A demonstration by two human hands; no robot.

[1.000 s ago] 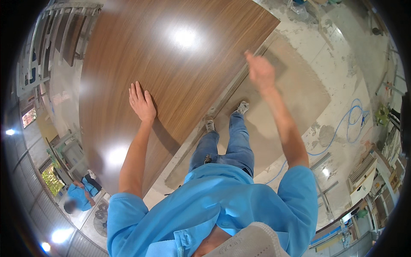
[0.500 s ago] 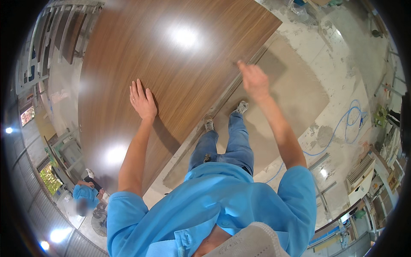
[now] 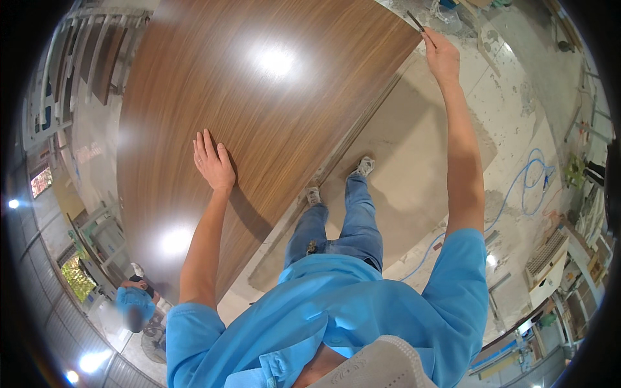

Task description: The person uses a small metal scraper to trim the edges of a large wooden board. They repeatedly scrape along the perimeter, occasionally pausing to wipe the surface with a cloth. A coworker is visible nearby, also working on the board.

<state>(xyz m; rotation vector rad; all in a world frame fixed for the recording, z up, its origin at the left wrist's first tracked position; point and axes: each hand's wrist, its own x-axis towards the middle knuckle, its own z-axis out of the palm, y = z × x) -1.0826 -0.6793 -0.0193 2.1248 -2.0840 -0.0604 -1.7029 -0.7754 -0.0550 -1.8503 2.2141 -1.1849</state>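
Observation:
A large wood-grain panel fills the upper left and middle in front of me, with bright light glaring off its smooth face. My left hand lies flat on it, fingers stretched out. Out at the panel's far right corner, my right hand is closed around a thin dark stick-like tool. The tool points up and left beside the corner; its exact kind is too small to make out, and I cannot tell whether it touches the edge.
A blue hose loops over the concrete floor to the right. Boards stand in a rack at the far left. Another person in blue is at the lower left near a fan. Assorted materials lie along the right.
My right hand has swung away, up and to the right, from the panel's long edge to its far corner, where the dark tool now shows. The left hand stays nearly in place.

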